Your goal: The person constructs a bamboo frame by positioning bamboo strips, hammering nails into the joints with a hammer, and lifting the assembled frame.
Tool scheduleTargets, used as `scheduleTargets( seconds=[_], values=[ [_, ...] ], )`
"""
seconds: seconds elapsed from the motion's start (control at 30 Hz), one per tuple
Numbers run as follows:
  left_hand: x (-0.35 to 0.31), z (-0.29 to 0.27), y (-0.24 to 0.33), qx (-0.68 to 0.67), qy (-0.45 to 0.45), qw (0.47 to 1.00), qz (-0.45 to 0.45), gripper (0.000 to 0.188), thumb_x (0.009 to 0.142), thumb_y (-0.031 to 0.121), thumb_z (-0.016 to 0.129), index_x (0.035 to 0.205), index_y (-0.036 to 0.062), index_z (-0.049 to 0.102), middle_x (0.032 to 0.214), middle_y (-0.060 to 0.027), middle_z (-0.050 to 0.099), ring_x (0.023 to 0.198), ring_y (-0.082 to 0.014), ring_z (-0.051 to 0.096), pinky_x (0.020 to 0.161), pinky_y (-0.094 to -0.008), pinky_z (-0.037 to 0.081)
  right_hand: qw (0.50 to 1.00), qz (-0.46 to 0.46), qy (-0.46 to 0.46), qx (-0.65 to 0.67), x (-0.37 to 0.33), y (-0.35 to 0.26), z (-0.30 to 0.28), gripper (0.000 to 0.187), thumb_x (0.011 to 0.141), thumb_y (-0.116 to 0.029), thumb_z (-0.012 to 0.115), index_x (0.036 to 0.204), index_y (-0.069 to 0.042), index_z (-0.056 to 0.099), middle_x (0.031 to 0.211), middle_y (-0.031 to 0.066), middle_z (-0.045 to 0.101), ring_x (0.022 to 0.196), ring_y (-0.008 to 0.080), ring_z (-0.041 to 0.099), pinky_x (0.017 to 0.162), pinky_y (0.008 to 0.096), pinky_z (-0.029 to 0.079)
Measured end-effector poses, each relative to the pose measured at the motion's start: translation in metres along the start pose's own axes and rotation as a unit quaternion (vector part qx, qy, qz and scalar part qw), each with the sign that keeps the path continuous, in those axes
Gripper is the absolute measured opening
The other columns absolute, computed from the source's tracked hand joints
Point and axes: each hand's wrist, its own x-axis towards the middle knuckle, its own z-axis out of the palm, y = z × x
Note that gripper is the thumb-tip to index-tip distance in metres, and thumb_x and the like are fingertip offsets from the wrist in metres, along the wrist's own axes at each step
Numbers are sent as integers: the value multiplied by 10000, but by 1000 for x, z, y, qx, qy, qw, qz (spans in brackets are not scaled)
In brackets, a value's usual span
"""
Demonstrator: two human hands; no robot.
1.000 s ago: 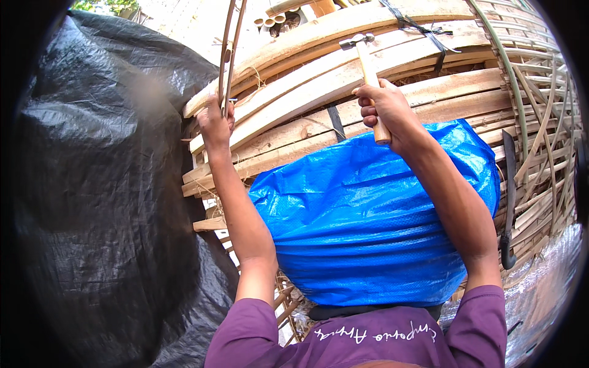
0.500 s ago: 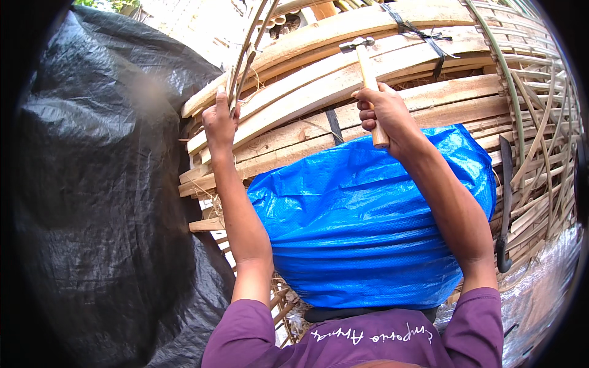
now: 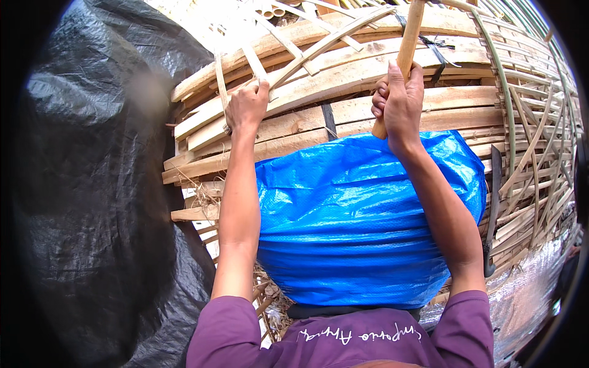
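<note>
A plain honey-tan is shown by the wooden handle, and pale straw by the split strips. The planks are coloured cream to light brown, streaked by grain, and are banded by a black strap. Bright blue, marked with a fine weave and white glints, is seen in the sheet; glossy black, in the tarpaulin. The purple shirt is patterned with white script. Dull green is borne by the rod, mirror-like silver by the foil.

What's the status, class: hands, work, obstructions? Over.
Left hand gripping crossed strips. Right hand gripping wooden handle, top out of frame. Nothing visibly blocking.
</note>
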Motion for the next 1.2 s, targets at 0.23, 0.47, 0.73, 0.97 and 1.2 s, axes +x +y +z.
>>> scheduleTargets(
  seconds=[0.23,0.47,0.73,0.97,1.2],
  values=[
    [12,29,11,-42,24,999,-10,502,948,520,485,916,107,767,755,-196,707,761,-365,709,670,-482,537,929,-24,-80,-361,8,37,-14,329,987,-254,569,1190,1,526,782,180,632,686,277,634,657,435,487],
    [10,42,19,-76,76,994,-1,453,922,492,531,894,74,704,834,-188,712,793,-374,704,691,-497,538,860,-53,-131,-491,13,40,-19,314,992,-257,543,1185,-12,506,813,316,633,796,486,646,683,516,474],
    [14,37,21,-61,-6,997,-39,494,920,496,484,1029,51,668,925,-229,709,922,-422,686,813,-526,521,797,-109,-182,-566,14,49,-22,303,1005,-268,505,1204,-41,476,796,315,634,788,522,616,648,584,431],
    [19,43,12,-54,-37,997,-36,585,955,542,428,972,42,733,791,-194,715,794,-361,720,709,-478,553,814,-159,-176,-530,13,31,-6,256,1007,-233,518,1201,-73,473,753,284,628,737,496,621,611,543,433],
    [18,44,16,-43,-31,998,-19,622,959,550,417,956,20,743,776,-211,707,802,-360,721,718,-482,551,777,-177,-173,-579,16,46,-16,172,995,-185,509,1106,-66,454,714,275,623,691,495,621,559,579,429]
  ],
)
